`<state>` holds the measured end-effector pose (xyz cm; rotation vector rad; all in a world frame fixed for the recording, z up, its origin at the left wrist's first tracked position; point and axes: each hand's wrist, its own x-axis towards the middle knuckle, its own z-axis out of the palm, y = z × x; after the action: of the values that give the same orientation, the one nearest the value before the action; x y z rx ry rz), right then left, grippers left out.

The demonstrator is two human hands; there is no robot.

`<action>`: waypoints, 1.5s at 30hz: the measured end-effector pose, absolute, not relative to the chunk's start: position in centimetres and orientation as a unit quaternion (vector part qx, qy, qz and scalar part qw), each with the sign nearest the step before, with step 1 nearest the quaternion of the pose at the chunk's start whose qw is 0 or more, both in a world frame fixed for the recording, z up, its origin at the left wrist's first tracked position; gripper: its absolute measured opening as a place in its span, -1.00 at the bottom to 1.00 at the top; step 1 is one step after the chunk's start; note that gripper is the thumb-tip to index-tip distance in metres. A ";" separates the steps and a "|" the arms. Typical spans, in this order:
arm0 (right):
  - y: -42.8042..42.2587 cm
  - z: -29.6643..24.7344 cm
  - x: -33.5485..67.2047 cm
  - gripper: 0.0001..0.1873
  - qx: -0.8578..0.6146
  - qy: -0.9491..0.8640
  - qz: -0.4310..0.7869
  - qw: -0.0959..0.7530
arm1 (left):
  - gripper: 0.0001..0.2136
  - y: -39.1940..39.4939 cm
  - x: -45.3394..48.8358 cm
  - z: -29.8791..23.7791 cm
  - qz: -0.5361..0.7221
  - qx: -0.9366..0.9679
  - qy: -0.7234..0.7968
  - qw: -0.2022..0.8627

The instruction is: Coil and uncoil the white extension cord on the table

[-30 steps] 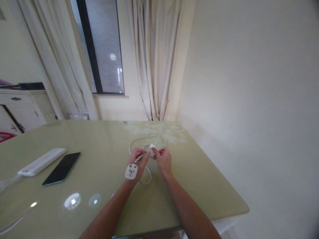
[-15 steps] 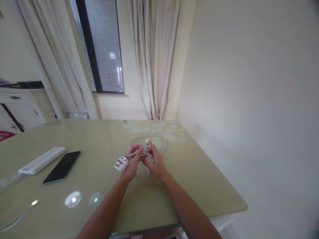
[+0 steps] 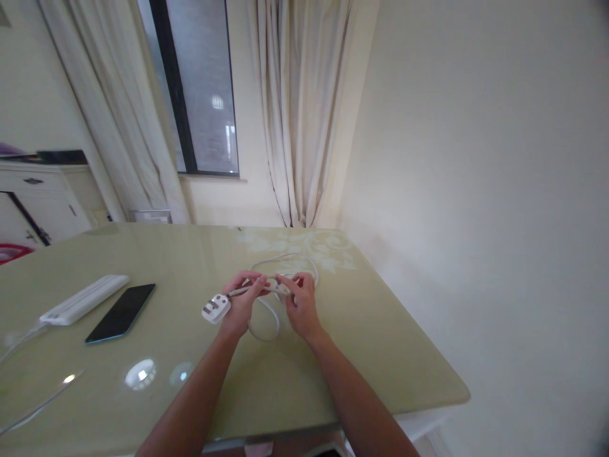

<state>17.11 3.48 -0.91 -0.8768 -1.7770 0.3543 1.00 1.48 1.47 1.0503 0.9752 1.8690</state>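
Observation:
A white cable (image 3: 277, 321) runs between my two hands and lies in loops on the table behind and below them. My left hand (image 3: 242, 303) is closed around the cable near one end. From that hand a white multi-pin plug (image 3: 216, 309) sticks out to the left, its pin side facing up. My right hand (image 3: 301, 307) pinches a small white connector (image 3: 282, 289) on the cable, partly covered by the fingers. Both hands are held close together just above the tabletop.
The pale green glossy table (image 3: 380, 355) spreads below, with a wall along its right side. To the left lie a black phone (image 3: 121, 313) and a long white power strip (image 3: 84, 300). Another thin white cord (image 3: 42, 405) rests nearer the left edge.
My left hand has shifted left with the plug. My right hand has turned and lowered the small connector, which now points toward the left hand instead of upward.

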 end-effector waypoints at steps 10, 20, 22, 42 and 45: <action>4.1 0.3 18.4 -0.62 -0.277 -0.794 0.244 0.483 | -0.68 2.7 -1.4 1.3 0.746 0.363 0.366 0.421; 4.2 0.2 18.9 -0.71 -0.270 -0.789 0.226 0.503 | -0.67 1.3 -1.1 1.2 0.564 0.532 0.304 0.553; 4.2 0.2 18.8 -0.73 -0.296 -0.773 0.192 0.528 | -0.73 1.2 -1.1 1.5 0.574 0.518 0.328 0.543; 3.8 -0.4 17.6 -0.57 -0.361 -0.665 0.488 0.436 | -0.44 1.9 1.4 0.1 0.608 0.427 0.384 0.548; 3.4 0.7 18.8 -0.58 -0.355 -0.743 0.445 0.353 | -0.42 1.6 1.5 0.4 0.638 0.404 0.415 0.508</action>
<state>18.81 3.36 0.65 -0.9168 -1.9209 1.1502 1.52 1.64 0.36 0.9739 0.9990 1.5362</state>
